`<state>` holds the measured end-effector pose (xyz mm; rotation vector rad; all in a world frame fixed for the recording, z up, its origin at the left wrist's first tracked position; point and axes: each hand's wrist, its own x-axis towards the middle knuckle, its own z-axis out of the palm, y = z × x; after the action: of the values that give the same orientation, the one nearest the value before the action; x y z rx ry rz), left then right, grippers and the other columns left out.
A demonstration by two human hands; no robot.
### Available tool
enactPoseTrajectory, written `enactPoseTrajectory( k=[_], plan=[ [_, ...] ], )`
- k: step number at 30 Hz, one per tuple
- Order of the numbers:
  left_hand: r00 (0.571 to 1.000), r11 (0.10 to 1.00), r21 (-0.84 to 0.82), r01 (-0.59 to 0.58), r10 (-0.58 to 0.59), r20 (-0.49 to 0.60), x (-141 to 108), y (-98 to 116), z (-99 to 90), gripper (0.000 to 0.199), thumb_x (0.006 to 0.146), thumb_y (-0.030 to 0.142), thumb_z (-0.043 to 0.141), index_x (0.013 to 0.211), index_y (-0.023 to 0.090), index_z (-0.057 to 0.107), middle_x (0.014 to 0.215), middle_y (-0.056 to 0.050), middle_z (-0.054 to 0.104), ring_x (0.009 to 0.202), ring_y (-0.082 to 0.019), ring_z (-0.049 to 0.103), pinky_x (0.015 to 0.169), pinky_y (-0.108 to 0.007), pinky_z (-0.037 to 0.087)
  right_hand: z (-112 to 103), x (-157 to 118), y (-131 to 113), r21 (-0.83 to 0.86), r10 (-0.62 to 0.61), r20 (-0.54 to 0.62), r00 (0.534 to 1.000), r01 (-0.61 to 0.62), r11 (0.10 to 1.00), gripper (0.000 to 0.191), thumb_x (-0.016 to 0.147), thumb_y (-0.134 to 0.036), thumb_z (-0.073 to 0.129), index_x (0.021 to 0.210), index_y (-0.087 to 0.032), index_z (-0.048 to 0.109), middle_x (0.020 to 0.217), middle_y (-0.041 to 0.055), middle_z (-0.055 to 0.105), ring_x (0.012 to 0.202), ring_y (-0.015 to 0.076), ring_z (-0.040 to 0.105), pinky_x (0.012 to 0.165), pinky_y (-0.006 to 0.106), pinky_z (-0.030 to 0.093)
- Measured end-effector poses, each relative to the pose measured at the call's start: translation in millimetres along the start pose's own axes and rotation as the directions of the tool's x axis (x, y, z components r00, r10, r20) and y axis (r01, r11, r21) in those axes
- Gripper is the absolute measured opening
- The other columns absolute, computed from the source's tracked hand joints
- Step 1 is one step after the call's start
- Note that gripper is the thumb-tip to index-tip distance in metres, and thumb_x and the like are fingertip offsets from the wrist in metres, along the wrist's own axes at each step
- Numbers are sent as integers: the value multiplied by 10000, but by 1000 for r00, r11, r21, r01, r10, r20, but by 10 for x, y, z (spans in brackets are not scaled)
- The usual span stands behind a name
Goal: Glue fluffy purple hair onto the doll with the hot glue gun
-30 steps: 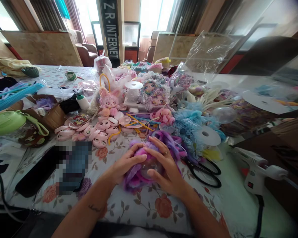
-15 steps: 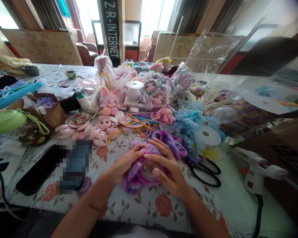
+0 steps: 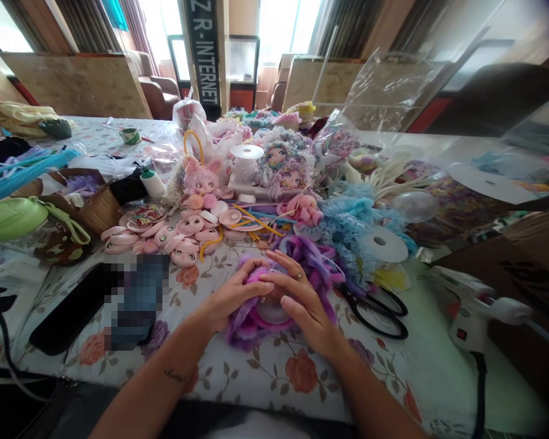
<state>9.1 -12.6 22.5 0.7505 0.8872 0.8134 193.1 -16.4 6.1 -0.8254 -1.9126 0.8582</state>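
Note:
A clear round dome [image 3: 272, 310] with a fluffy purple and pink trim [image 3: 244, 326] around it lies low over the flowered cloth. My left hand [image 3: 235, 292] is closed on the left side of the trim, thumb and fingers pinching its upper edge. From the right, my right hand [image 3: 304, 299] reaches over the dome, its fingers bent around the dome and trim and their tips close to my left thumb. More purple fluffy material [image 3: 320, 268] is bunched just behind my right hand. What lies under my palms is hidden.
Black-handled scissors [image 3: 379, 314] lie to the right, with a white glue gun [image 3: 469, 305] beyond. A phone [image 3: 139, 302] and a black case [image 3: 75, 311] are at the left. Pink doll faces [image 3: 185, 250], blue ruffled trim [image 3: 348, 225] and a white spool [image 3: 383, 242] stand behind my hands.
My left fingers have curled in more on the trim's upper edge. My right hand has shifted slightly left, and more purple material shows beside it.

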Motion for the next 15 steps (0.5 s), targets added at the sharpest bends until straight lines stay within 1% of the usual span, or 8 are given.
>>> enactPoseTrajectory(
  k=[3,8,12,14,15],
  plan=[
    [1000,998,-64,-4,6,26,32,-26,-27,417,750,288,771,1132,250,607,911,19,688,867,-153,644,781,-238,462,5,-4,-15,-19,-8,-19,1000,8,1000,388,996,-445,457,1318,-304,620,1557,50,437,1477,279,324,1225,506,256],
    [999,981,-191,30,-22,44,36,2,-5,346,793,327,758,1095,232,619,860,1,698,789,-154,663,736,-238,499,-29,-44,-51,-55,-3,-71,997,-1,999,451,990,-446,476,1421,-319,523,1583,47,396,1492,295,295,1225,543,245],
    [1000,969,-245,19,-15,15,36,42,18,357,780,330,767,1085,237,606,850,4,691,775,-164,679,711,-236,523,-54,-92,-10,-64,-2,-174,985,-9,998,432,985,-390,502,1412,-326,525,1571,38,412,1483,298,314,1218,549,260],
    [1000,965,-261,9,-10,-2,54,39,3,359,785,339,761,1095,237,610,869,7,681,774,-155,679,703,-225,522,-73,-97,17,-74,13,-247,969,-32,997,403,975,-360,532,1376,-318,559,1537,52,460,1453,301,368,1204,550,289],
    [1000,963,-269,0,-3,-11,65,33,-10,358,788,338,757,1100,235,613,875,10,674,765,-145,674,698,-219,521,-92,-100,27,-82,30,-300,953,-58,995,380,966,-347,554,1343,-314,587,1508,58,495,1434,304,399,1196,553,303]
  ],
)
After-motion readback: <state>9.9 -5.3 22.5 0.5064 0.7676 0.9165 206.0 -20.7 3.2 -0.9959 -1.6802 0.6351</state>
